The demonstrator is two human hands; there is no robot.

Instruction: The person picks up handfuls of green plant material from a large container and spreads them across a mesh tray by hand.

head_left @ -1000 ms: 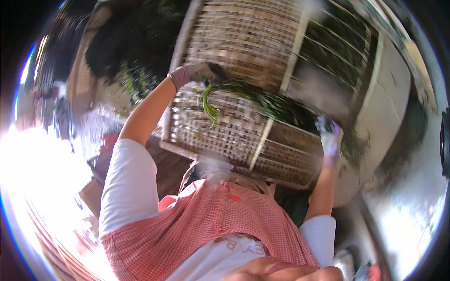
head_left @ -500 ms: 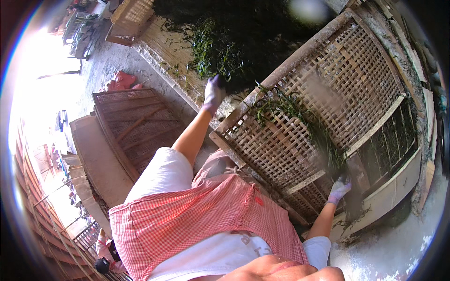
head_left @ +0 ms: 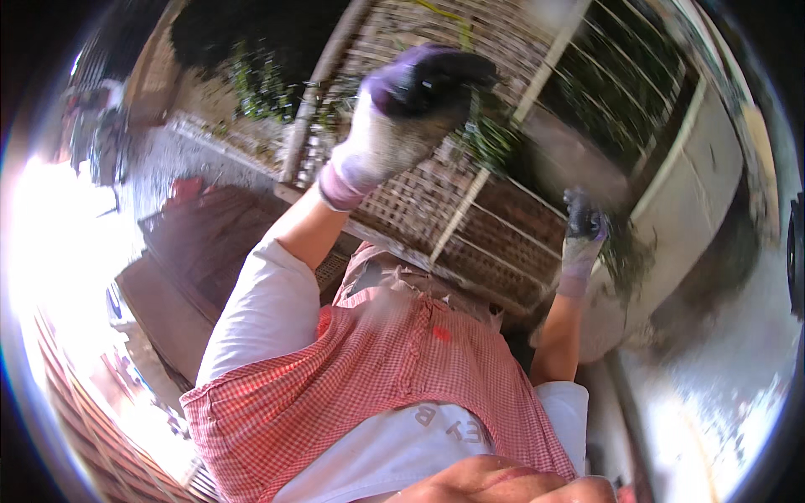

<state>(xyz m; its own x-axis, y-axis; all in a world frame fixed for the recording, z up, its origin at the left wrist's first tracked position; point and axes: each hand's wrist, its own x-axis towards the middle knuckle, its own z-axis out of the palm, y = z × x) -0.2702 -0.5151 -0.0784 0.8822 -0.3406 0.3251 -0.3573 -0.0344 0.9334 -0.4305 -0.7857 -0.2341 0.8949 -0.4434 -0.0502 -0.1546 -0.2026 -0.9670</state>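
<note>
My left hand, in a pale glove with purple and black on the fingers, is raised close over a woven bamboo rack. Its fingers are curled closed; what lies inside them is hidden. Just past its fingertips is a bunch of long green leaves. Lower and to the right, my right hand, gloved alike, is closed at the rack's right side. Green leafy strands hang beside its fingers, partly smeared by motion.
A dark heap of green leaves lies at the far left on a wooden surface. Dark green leaves show behind slats at the upper right. A pale curved board edges the right. Brown panels lean at the left.
My left hand has lifted off the edge of the leaf heap and come right, over the rack. My right hand has moved up. The view has shifted, and the leaves have moved with the hands.
</note>
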